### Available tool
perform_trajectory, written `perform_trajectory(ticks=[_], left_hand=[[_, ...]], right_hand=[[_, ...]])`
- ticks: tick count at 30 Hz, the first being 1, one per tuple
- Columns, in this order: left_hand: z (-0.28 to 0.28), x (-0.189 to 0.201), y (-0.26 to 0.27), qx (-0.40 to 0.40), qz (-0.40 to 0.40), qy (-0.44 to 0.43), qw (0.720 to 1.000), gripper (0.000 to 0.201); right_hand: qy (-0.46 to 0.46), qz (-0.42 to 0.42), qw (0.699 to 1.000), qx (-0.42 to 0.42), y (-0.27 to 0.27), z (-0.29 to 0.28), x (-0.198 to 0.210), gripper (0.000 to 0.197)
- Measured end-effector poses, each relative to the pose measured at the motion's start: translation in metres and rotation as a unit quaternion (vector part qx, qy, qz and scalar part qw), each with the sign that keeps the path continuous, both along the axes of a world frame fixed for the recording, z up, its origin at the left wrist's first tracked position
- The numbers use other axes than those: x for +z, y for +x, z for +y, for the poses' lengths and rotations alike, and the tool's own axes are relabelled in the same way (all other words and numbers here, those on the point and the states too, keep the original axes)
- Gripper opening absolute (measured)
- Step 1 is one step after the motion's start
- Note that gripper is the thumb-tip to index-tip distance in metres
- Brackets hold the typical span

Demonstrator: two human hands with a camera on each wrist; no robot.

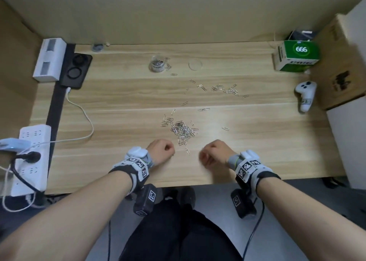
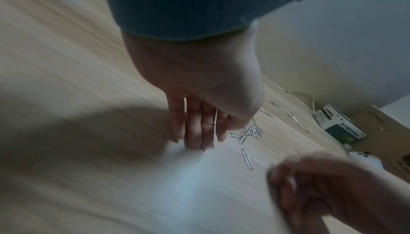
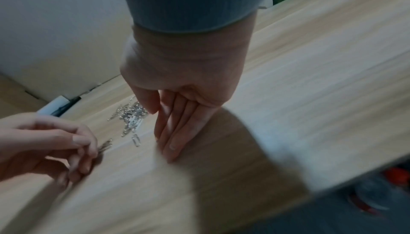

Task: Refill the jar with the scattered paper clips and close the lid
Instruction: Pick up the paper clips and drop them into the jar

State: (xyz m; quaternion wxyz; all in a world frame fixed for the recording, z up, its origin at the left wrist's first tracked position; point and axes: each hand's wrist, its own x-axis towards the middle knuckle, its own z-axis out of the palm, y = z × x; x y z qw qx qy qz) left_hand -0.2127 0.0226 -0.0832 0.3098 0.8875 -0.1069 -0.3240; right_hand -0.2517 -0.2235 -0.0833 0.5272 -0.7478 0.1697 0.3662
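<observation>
A small clear jar [image 1: 156, 63] stands open at the back of the desk with some clips in it. Its clear round lid [image 1: 195, 64] lies flat to its right. A dense pile of silver paper clips [image 1: 182, 130] lies mid-desk, and a looser scatter [image 1: 227, 89] sits further back right. My left hand [image 1: 162, 150] rests on the desk just left of the pile's near end, fingers [image 2: 195, 132] curled under. My right hand [image 1: 213, 153] sits to the right of it, fingers [image 3: 177, 129] curled too and blurred. One clip [image 1: 187, 151] lies between them. I see nothing held in either hand.
A white power strip [image 1: 31, 157], black charger pad [image 1: 77, 70] and white cable [image 1: 83, 112] occupy the left side. A green box [image 1: 296, 55], white controller [image 1: 305, 96] and cardboard box [image 1: 340, 68] stand at the right. The desk's front edge [image 1: 178, 186] is just behind my wrists.
</observation>
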Motion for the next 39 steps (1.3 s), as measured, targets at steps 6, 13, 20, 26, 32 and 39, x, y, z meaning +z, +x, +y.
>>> perform_trajectory(ticks=[6, 13, 20, 26, 32, 39], left_hand=[[0.011, -0.004, -0.004, 0.031, 0.002, 0.008, 1.0, 0.016], [-0.01, 0.003, 0.009, -0.026, 0.029, -0.013, 0.999, 0.006], [-0.05, 0.0, 0.028, -0.119, -0.074, 0.119, 0.983, 0.041], [-0.057, -0.007, 0.048, -0.022, -0.119, 0.096, 0.988, 0.041], [-0.022, -0.001, 0.059, 0.055, -0.146, 0.081, 0.985, 0.009], [0.023, -0.019, 0.063, 0.075, -0.149, 0.024, 0.986, 0.059]], right_hand=[[-0.005, -0.109, 0.993, 0.045, 0.039, 0.039, -0.001, 0.024], [-0.109, -0.16, 0.981, -0.013, 0.041, 0.006, 0.003, 0.022], [-0.25, -0.208, 0.944, -0.056, 0.027, -0.048, -0.003, 0.056], [-0.241, -0.191, 0.949, 0.069, 0.012, -0.039, -0.016, 0.078], [-0.161, -0.234, 0.955, 0.082, 0.033, 0.014, -0.017, 0.081], [-0.203, -0.297, 0.933, 0.01, 0.081, 0.021, -0.016, 0.07]])
